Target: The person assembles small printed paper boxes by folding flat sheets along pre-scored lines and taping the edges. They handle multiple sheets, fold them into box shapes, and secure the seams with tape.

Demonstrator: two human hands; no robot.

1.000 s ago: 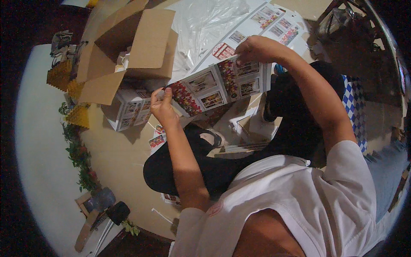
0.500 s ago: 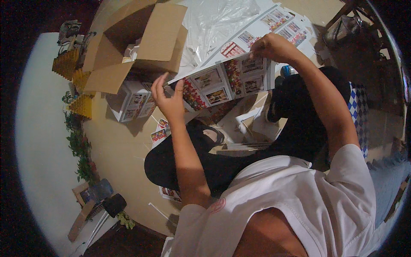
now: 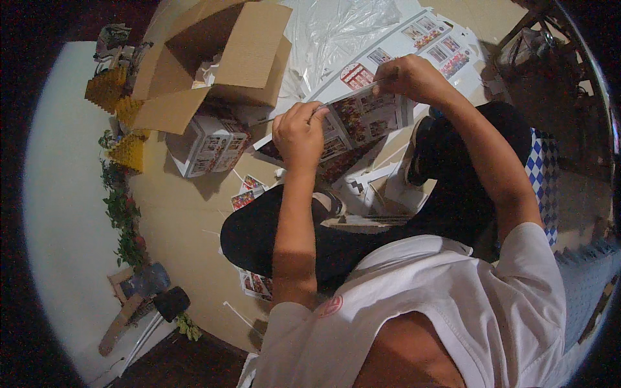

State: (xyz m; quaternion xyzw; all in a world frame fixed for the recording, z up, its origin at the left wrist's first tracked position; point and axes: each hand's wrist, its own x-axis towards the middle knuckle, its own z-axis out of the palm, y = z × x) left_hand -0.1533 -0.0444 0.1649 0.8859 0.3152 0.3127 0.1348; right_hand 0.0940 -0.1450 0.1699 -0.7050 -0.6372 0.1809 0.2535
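Note:
A printed sheet of board [image 3: 362,119], grey-white with small framed pictures and red flowers, is tilted up in front of me. My right hand [image 3: 409,79] pinches its top edge toward the right. Further left along that edge, my left hand [image 3: 299,132] is closed with fingers and thumb together, gripping the edge. Behind it lies a flat white printed sheet [image 3: 436,42] with a red door picture; whether the two are joined, I cannot tell. The raised board's lower left part is partly hidden by my left hand.
An open cardboard box [image 3: 242,48] stands at the far left, beside a folded printed carton [image 3: 210,145]. Clear plastic film [image 3: 343,32] lies behind the sheets. White cut scraps [image 3: 372,184] lie between my legs, and printed pieces [image 3: 249,194] by my left knee.
My left hand has moved right along the board's top edge and closed from a spread grip. The board tilts more. My right hand stays on the edge.

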